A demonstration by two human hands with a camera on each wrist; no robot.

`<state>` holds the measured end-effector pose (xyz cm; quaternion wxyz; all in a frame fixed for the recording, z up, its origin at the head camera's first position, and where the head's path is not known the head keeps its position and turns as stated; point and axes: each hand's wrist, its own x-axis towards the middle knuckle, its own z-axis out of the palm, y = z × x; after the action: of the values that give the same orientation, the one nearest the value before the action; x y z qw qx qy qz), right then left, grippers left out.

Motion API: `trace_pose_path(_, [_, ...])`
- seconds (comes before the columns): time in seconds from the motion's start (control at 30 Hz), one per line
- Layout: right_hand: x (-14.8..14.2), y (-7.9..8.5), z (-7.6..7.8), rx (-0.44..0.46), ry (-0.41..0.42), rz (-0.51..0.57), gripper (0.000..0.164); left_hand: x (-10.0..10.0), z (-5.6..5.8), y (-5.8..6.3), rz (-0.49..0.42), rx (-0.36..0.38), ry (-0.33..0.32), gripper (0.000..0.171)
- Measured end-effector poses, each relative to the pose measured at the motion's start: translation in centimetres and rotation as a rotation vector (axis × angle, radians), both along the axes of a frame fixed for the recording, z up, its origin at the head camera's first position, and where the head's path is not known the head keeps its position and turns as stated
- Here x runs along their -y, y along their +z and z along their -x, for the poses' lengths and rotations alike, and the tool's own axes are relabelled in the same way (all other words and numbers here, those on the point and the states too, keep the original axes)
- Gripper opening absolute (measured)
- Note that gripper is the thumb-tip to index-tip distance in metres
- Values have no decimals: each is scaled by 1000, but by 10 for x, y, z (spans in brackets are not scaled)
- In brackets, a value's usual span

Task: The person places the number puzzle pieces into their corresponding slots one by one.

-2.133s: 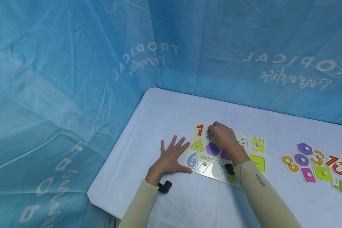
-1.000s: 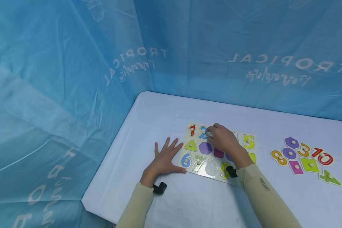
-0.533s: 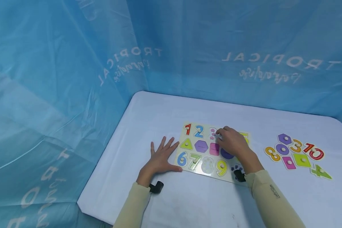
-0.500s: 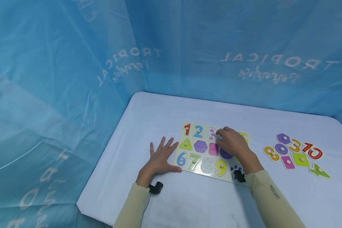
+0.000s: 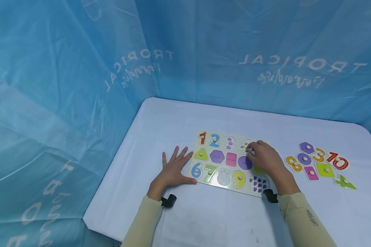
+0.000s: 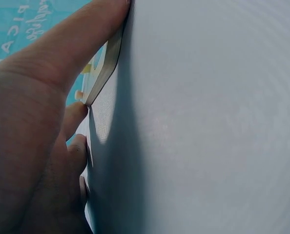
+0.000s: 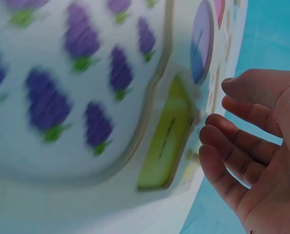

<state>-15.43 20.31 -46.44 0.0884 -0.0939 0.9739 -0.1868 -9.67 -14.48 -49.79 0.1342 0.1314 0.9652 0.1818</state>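
Note:
The number puzzle board (image 5: 216, 184) lies on the table. My left hand (image 5: 170, 172) rests spread beside its left side, the thumb at the near corner; in the left wrist view, the thumb (image 6: 93, 34) overlaps the board's edge. Over the recess printed for the 4 (image 5: 244, 144), my right hand (image 5: 266, 157) hovers with its fingers bent. No piece shows among the fingers (image 7: 218, 173) in the right wrist view. Knobbed pieces 1 (image 5: 202, 138), 2 (image 5: 214, 140), the triangle (image 5: 201, 154), 6 (image 5: 196, 170), 7 (image 5: 210, 173) and 9 (image 5: 239, 179) sit in their recesses. The hand mostly hides 5.
Right of the board, loose pieces lie grouped: an orange 8 (image 5: 293, 164), an orange 3 (image 5: 318, 155), a red 10 (image 5: 337, 160), a green 4 (image 5: 345, 182), a purple hexagon (image 5: 306, 148) and several other shapes. Blue curtains (image 5: 204, 68) border the white table (image 5: 160, 120).
My right hand has left the piece 2, now fully visible in its recess, and moved right past the 3 recess to the 4 recess. My left hand keeps its place beside the board.

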Motion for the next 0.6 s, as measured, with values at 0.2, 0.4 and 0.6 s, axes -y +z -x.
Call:
trace_pose_path(0.2, [-10,-5,-4,0,-25,3,36,1,0,0,3,-5,5,114])
trace_pose_path(0.4, [-22,-2,-9,-3,-52,-16,36,0,1,-1,-6,0,-3,114])
trace_pose_path(0.6, [-35,-1,-13,-8,-92,-36,39,-2,1,-1,-10,-12,0,113])
